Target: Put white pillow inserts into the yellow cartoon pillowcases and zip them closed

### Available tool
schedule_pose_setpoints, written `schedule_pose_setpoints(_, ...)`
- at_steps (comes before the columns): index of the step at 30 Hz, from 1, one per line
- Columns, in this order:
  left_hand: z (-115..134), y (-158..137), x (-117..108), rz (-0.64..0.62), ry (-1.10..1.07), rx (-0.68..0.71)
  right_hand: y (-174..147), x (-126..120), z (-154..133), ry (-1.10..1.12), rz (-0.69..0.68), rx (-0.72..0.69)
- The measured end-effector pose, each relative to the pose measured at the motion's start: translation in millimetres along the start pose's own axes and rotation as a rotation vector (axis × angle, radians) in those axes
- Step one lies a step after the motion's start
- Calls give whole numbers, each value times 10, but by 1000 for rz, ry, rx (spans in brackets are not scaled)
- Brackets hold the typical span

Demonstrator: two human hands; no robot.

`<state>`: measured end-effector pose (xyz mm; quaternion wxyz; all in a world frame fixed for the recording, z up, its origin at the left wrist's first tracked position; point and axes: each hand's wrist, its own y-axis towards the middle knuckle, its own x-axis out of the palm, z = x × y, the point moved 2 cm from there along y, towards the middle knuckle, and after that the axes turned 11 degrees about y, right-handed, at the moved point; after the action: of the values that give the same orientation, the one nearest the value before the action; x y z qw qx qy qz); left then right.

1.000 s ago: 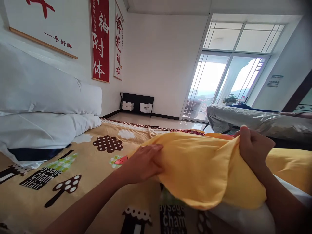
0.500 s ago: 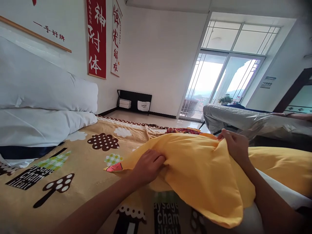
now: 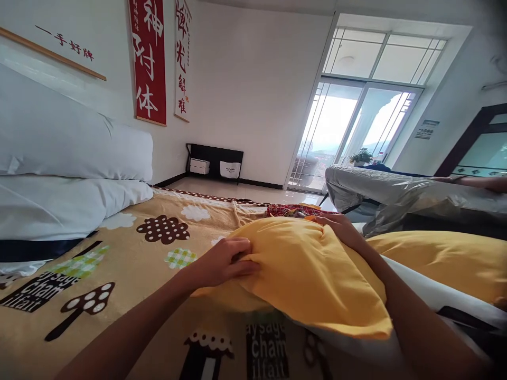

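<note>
A soft, bulging yellow pillow (image 3: 304,269) lies in front of me on a beige patterned blanket (image 3: 150,295), its near right corner pointing toward me. My left hand (image 3: 222,259) pinches the cloth at the pillow's left side, with the thumb below and the fingers above. At the far right edge my right hand (image 3: 341,228) grips the cloth; its fingertips are partly hidden behind the fold. A second yellow pillow (image 3: 439,253) rests to the right, beyond my right forearm. White cloth shows under and between the two.
White bedding (image 3: 75,153) is stacked at the left. Red plaid cloth (image 3: 285,210) lies behind the pillow. At the right, a plastic-covered mattress (image 3: 380,184) has another person's arm (image 3: 479,183) over it. A low black rack (image 3: 216,163) stands by the far wall.
My left hand has shifted left along the pillow's side. My right hand has moved left and lower, drawing the far edge with it. The pink-printed corner at the left has gone from sight.
</note>
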<state>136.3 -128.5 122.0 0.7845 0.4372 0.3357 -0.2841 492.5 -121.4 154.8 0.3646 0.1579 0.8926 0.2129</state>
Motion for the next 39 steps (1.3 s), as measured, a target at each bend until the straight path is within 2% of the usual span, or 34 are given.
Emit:
schedule_pose_setpoints(3, 42, -48, -54, 49, 97, 42, 66, 33, 26, 35, -11, 27)
schedule_pose_setpoints(7, 152, -97, -84, 291, 524, 322, 119, 75, 16, 68, -5, 35)
schedule_pose_setpoints(10, 173, -116, -104, 341, 657, 399, 123, 87, -1, 76, -19, 38)
schedule_pose_setpoints(16, 170, -141, -230, 351, 442, 330, 106, 101, -42, 51, -66, 39)
schedule_pose_setpoints(21, 151, -69, -250, 553, 254, 141, -51, 284, -155, 29, -242, 55)
schedule_pose_setpoints(24, 60, 24, -255, 651, 197, -9, -209, 378, -197, -2, -368, 96)
schedule_pose_setpoints(26, -85, 93, -243, 620, 164, -145, -280, 395, -205, -22, -426, 121)
schedule_pose_setpoints(29, -366, 158, -188, 368, 138, -313, -284, 380, -211, -52, -420, 123)
schedule_pose_setpoints(31, -477, 134, -177, 212, 139, -335, -231, 370, -230, -73, -352, 101)
schedule_pose_setpoints(33, -441, 46, -237, 205, 165, -300, -165, 374, -260, -92, -264, 73)
schedule_pose_setpoints(35, -238, -85, -349, 318, 213, -200, -109, 387, -297, -107, -183, 51)
schedule_pose_setpoints(37, 76, -219, -447, 443, 258, -16, -75, 397, -337, -121, -123, 30)
schedule_pose_setpoints(39, 374, -300, -463, 441, 345, 176, -65, 386, -385, -143, -68, 10)
